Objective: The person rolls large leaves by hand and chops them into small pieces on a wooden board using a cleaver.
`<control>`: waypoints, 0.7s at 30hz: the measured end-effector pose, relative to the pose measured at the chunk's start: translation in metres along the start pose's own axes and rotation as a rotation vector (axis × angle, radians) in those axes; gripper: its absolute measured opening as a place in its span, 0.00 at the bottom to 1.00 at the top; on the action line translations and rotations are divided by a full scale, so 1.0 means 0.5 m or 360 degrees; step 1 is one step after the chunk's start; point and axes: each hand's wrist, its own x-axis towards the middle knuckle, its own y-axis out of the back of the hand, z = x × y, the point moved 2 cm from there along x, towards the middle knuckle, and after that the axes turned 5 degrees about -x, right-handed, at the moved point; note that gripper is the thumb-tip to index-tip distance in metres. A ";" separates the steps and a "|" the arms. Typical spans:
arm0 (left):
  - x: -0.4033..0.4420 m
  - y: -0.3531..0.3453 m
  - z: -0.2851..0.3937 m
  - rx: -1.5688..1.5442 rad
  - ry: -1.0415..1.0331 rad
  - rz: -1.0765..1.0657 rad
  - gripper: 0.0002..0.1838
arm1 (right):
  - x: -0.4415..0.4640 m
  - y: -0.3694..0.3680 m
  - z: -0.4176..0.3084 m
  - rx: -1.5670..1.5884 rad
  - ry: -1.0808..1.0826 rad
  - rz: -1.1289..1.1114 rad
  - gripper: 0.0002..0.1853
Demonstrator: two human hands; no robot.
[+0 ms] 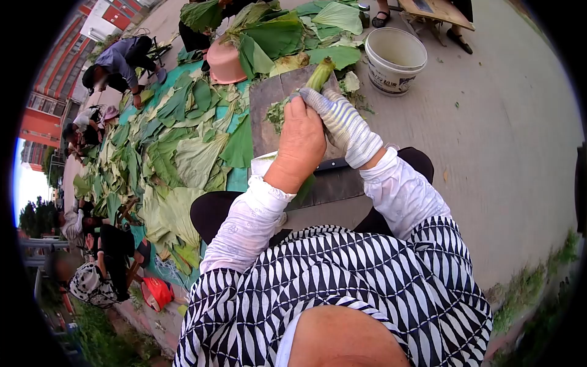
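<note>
My right hand, in a striped knit glove [345, 122], is closed around a rolled bundle of green leaves [320, 74] that points up and away from me. Bare and closed, my left hand [301, 137] presses against the near end of the same bundle, touching the glove. Both hands are over a dark wooden board [266, 131]. Shredded green leaf [275, 115] lies on the board left of the bundle. A knife with a black handle [333, 164] rests on the board beneath my wrists.
Large green leaves [195, 159] cover a teal sheet on the left. A pink basin [225, 63] stands beyond them, a white bucket [396, 61] at the back right. Several people sit or bend along the left; a wooden stand [437, 11] is at the top right.
</note>
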 end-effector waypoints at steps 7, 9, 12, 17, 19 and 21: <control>0.021 0.031 -0.080 -0.1258 0.0746 -0.0102 0.18 | 0.005 0.029 -0.039 -0.0644 0.0122 0.0065 0.26; 0.024 0.032 -0.085 -0.1013 0.0543 -0.0044 0.19 | 0.008 0.029 -0.035 -0.0648 0.0211 -0.0006 0.26; 0.029 0.013 -0.102 -0.1101 0.0858 -0.0147 0.26 | 0.013 0.032 -0.033 -0.0712 0.0402 -0.0076 0.27; 0.030 0.008 -0.107 -0.1692 0.1102 -0.0572 0.21 | 0.016 0.023 -0.028 -0.0723 0.0656 -0.0305 0.22; 0.022 0.014 -0.096 -0.2020 0.1151 -0.0537 0.20 | 0.000 0.006 -0.033 -0.0548 0.0625 -0.0284 0.19; 0.014 0.013 -0.101 -0.2097 0.1126 -0.0468 0.19 | -0.001 0.004 -0.041 -0.1179 0.1042 -0.0216 0.19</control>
